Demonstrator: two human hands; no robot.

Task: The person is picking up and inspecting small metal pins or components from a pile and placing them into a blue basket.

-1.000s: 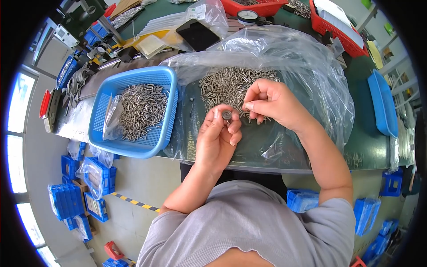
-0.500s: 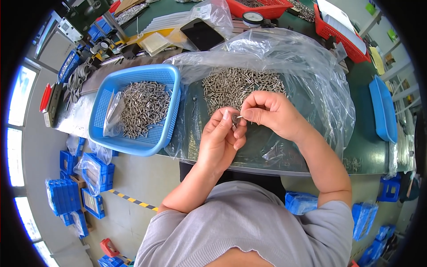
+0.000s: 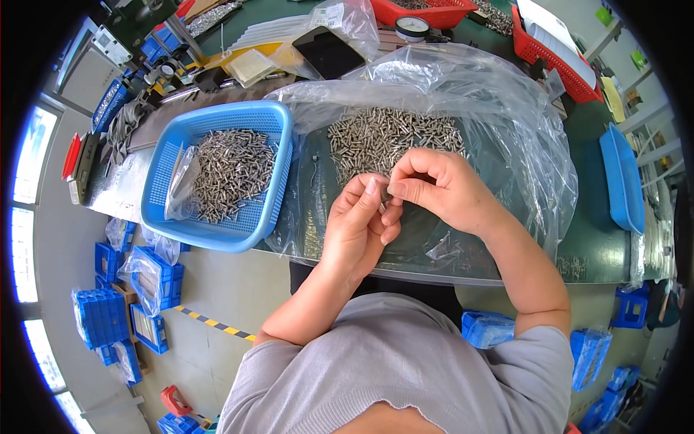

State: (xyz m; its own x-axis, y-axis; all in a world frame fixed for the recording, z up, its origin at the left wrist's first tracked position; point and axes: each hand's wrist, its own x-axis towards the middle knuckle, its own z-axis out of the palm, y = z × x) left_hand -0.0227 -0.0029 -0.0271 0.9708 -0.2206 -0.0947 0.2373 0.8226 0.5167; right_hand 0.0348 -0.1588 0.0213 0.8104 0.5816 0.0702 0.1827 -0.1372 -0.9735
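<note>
My left hand (image 3: 359, 220) is closed, its thumb and fingers round a small round metal piece (image 3: 383, 207) that shows only in part. Right against it, the thumb and forefinger of my right hand (image 3: 432, 189) are pinched together at that piece. A small metal pin seen in this pinch a moment earlier is now hidden by the fingertips. Just beyond both hands, a heap of small metal pins (image 3: 390, 137) lies on a clear plastic sheet (image 3: 499, 123). To the left stands a blue perforated basket (image 3: 163, 155) with many more metal pins (image 3: 235, 170) and a clear plastic bag (image 3: 182, 184) in it.
A black phone (image 3: 329, 52), a round dial gauge (image 3: 412, 27) and red baskets (image 3: 557, 61) stand along the back of the green table (image 3: 593, 246). A blue tray (image 3: 622, 177) is at the right edge. Blue crates (image 3: 101, 318) sit on the floor at left.
My right fingertips have moved slightly left, up against the round metal piece, so the pin between them no longer shows. The view has shifted slightly.
</note>
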